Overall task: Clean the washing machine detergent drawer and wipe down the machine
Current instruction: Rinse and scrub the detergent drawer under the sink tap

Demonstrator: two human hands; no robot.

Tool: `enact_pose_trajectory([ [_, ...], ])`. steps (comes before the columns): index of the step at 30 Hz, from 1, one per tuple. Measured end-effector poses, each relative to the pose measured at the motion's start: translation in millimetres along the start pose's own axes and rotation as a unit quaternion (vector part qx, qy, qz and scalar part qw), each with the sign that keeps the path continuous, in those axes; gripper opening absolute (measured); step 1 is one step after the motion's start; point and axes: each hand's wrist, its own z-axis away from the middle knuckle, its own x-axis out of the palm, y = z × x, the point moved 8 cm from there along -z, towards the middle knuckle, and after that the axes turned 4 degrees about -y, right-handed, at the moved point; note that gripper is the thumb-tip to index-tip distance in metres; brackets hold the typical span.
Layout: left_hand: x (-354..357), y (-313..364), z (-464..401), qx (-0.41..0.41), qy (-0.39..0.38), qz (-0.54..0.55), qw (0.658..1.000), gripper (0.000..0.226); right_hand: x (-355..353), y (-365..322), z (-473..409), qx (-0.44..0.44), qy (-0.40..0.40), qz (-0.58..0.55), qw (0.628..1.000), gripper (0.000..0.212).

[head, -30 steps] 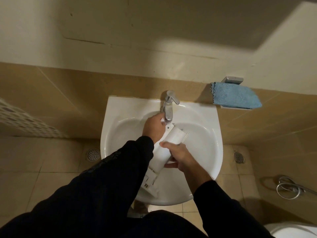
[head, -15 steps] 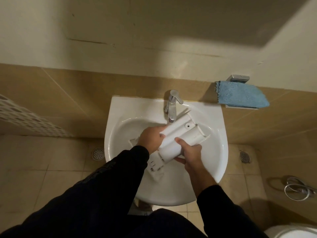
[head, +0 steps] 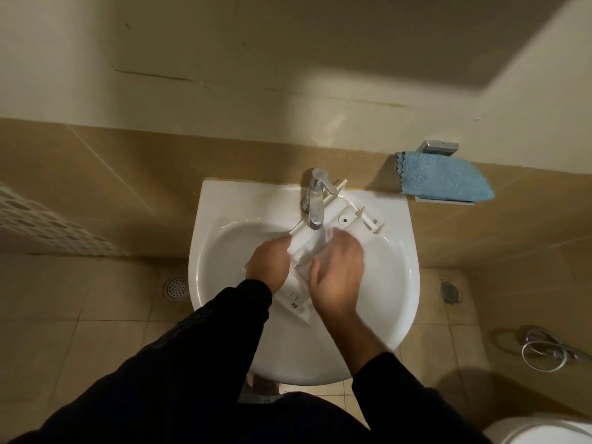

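Note:
The white detergent drawer point(head: 323, 229) lies slantwise in the white sink point(head: 394, 283), its far end poking up past the chrome tap point(head: 315, 200). My left hand point(head: 269, 262) grips the drawer's left side. My right hand point(head: 336, 270), blurred by motion, lies over the drawer's middle with its fingers curled onto it. The near end of the drawer point(head: 296, 304) shows between my wrists. A blue cloth point(head: 443, 181) hangs over a wall holder to the right of the sink.
Tan tiled wall behind the sink. Floor drains sit at left point(head: 175, 288) and right point(head: 450, 291). A coiled metal hose point(head: 544, 352) lies on the floor at right. A white toilet rim point(head: 551, 431) shows at the bottom right corner.
The drawer has slid further up under and past the tap. My right hand has moved up along it and is blurred; my left hand still holds the left side.

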Motion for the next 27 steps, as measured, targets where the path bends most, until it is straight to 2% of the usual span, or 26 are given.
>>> enact_pose_trajectory([
  [2,0.3,-3.2,1.3,-0.015,0.001,0.037,0.999,0.030,37.8,-14.7,11.7,-0.139,-0.112,0.033,0.983,0.034],
  [4,0.5,-3.0,1.6,-0.011,-0.003,0.060,0.998,0.030,67.9,-14.4,16.8,-0.197,-0.205,0.095,0.954,0.038],
  [8,-5.0,-1.7,0.1,0.026,-0.010,0.008,1.000,0.035,82.8,-3.5,8.0,-0.270,-0.277,0.228,0.894,0.052],
  [11,-9.6,-10.8,0.3,-0.016,0.008,-0.037,0.999,0.033,75.6,12.0,3.7,-0.211,-0.294,0.260,0.895,0.061],
  [14,-5.8,-7.6,2.5,-0.045,0.013,-0.071,0.996,0.030,75.9,5.1,16.4,-0.143,-0.297,0.265,0.906,0.061],
  [16,0.5,-6.0,3.2,-0.040,-0.023,-0.076,0.996,0.033,82.3,0.8,23.4,-0.149,-0.315,0.248,0.904,0.059],
  [19,5.1,-12.4,5.8,-0.011,-0.091,-0.008,0.996,0.037,77.4,9.8,12.9,-0.201,-0.310,0.250,0.895,0.045],
  [21,6.6,-12.3,10.5,-0.003,-0.123,0.022,0.992,0.040,67.9,23.9,2.7,-0.200,-0.314,0.275,0.887,0.059],
  [23,7.6,-5.0,12.0,0.005,-0.110,0.031,0.993,0.044,58.7,33.6,-2.5,-0.162,-0.298,0.294,0.894,0.077],
  [24,8.9,0.9,11.5,0.011,-0.103,0.035,0.994,0.049,55.9,32.3,-1.6,-0.142,-0.289,0.297,0.899,0.079],
  [26,14.7,11.8,10.6,0.025,-0.105,0.034,0.994,0.065,57.5,21.1,7.7,-0.136,-0.286,0.289,0.903,0.066],
  [27,15.9,15.9,9.6,0.038,-0.105,0.028,0.993,0.067,64.4,12.3,16.2,-0.160,-0.314,0.280,0.893,0.060],
])
